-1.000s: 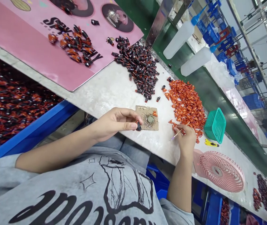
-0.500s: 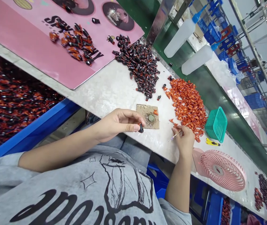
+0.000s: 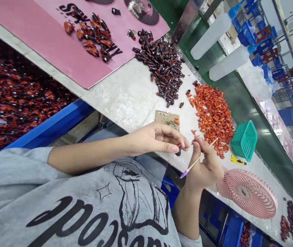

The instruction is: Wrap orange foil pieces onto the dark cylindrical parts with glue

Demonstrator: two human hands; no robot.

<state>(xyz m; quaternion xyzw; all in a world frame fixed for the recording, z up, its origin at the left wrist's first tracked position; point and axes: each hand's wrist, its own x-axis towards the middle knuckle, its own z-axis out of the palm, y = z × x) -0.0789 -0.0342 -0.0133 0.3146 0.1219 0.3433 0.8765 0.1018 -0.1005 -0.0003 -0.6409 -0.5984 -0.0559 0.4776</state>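
Your left hand point(image 3: 156, 140) is curled, with the thumb and fingers pinching a small black part point(image 3: 178, 151). Your fingers hide most of it, but it looks like a short plastic cylinder. Your right hand point(image 3: 205, 168) pinches a thin wooden stick point(image 3: 190, 166) with a purple tip, and its fingertips sit just beside those of your left hand. Beyond them, a rough cardboard square point(image 3: 167, 118) lies on the pale, mottled tabletop point(image 3: 126, 99), partly covered by your left hand. A heap of crinkled orange pieces point(image 3: 213, 116) and a pile of glossy black pieces point(image 3: 162, 68) lie further along. A blue bin point(image 3: 51, 123), cut off by the frame, holds mixed black-and-orange pieces.
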